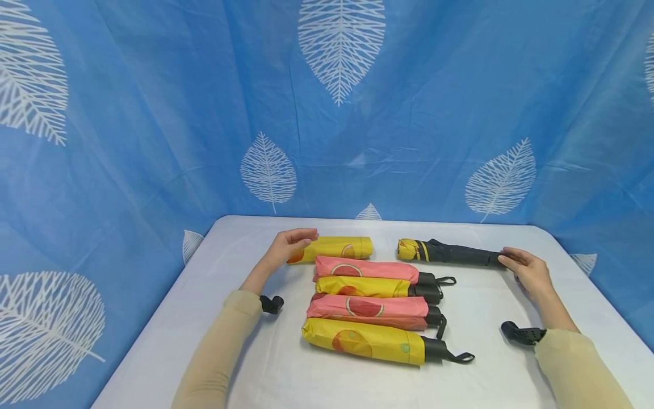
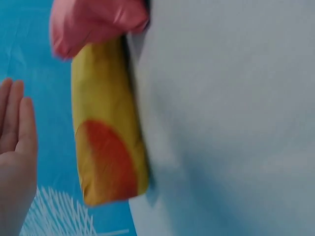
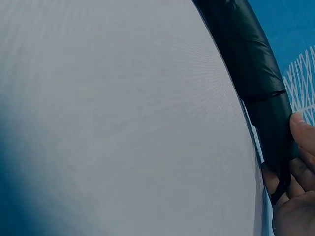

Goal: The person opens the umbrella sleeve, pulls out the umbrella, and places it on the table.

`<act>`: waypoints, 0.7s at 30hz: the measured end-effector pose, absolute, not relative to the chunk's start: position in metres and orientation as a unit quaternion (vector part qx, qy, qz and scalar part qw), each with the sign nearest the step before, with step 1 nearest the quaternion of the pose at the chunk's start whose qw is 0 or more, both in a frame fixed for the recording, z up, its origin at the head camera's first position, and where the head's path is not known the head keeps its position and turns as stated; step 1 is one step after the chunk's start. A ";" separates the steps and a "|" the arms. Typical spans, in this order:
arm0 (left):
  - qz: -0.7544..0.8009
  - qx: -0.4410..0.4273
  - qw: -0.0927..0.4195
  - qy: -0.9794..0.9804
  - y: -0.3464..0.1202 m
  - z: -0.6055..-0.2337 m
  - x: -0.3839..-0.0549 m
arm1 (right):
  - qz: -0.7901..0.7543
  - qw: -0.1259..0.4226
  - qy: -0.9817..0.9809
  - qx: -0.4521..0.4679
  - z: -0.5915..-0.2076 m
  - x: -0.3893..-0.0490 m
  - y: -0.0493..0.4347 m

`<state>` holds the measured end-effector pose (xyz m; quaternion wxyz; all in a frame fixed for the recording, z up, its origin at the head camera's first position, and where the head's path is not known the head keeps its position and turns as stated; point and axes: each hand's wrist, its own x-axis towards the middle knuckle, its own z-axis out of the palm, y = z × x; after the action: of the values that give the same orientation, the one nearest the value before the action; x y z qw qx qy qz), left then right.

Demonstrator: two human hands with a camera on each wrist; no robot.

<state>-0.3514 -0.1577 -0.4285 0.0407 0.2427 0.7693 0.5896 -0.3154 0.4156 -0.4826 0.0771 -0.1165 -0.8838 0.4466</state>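
Observation:
My right hand (image 1: 531, 272) grips the black handle end of a folded umbrella (image 1: 460, 255) at the back right. This umbrella is mostly black, with yellow at its left end. In the right wrist view my thumb (image 3: 302, 130) lies along the dark handle (image 3: 270, 130), and a short strap (image 3: 282, 184) hangs by my fingers. At the back left, my left hand (image 1: 288, 247) is held with straight fingers beside a yellow fruit-print umbrella sleeve (image 1: 337, 248). A gap separates that hand from the sleeve (image 2: 108, 132) in the left wrist view. Whether the sleeve holds anything is hidden.
In front of the sleeve lie folded umbrellas in a stack of rows: pink (image 1: 368, 269), yellow (image 1: 373, 286), pink (image 1: 365, 307) and yellow (image 1: 365, 341), black handles to the right. They rest on a white table (image 1: 286, 375) backed by a blue leaf-print curtain (image 1: 409, 113).

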 end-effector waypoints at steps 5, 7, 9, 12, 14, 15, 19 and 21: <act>0.565 0.274 0.101 0.772 -0.146 -0.440 -0.344 | 0.432 0.081 -0.891 -0.115 -0.484 -0.317 0.417; 0.557 0.273 0.120 0.775 -0.144 -0.444 -0.342 | 0.430 0.083 -0.892 -0.111 -0.483 -0.317 0.417; 0.550 0.268 0.133 0.779 -0.142 -0.446 -0.340 | 0.430 0.081 -0.893 -0.106 -0.481 -0.315 0.416; 0.536 0.267 0.140 0.789 -0.140 -0.450 -0.339 | 0.429 0.081 -0.894 -0.100 -0.478 -0.312 0.414; 0.527 0.270 0.145 0.793 -0.139 -0.454 -0.341 | 0.427 0.083 -0.895 -0.097 -0.476 -0.311 0.413; 0.523 0.273 0.149 0.794 -0.138 -0.456 -0.341 | 0.427 0.084 -0.895 -0.096 -0.476 -0.310 0.413; 0.530 0.271 0.173 0.784 -0.135 -0.466 -0.343 | 0.429 0.085 -0.895 -0.092 -0.474 -0.309 0.412; 0.539 0.267 0.183 0.778 -0.133 -0.467 -0.342 | 0.430 0.084 -0.894 -0.093 -0.475 -0.309 0.413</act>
<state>-0.3421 -0.1331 -0.4675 0.1828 0.2671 0.7779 0.5387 -0.3092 0.4127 -0.4746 0.0837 -0.0929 -0.8942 0.4298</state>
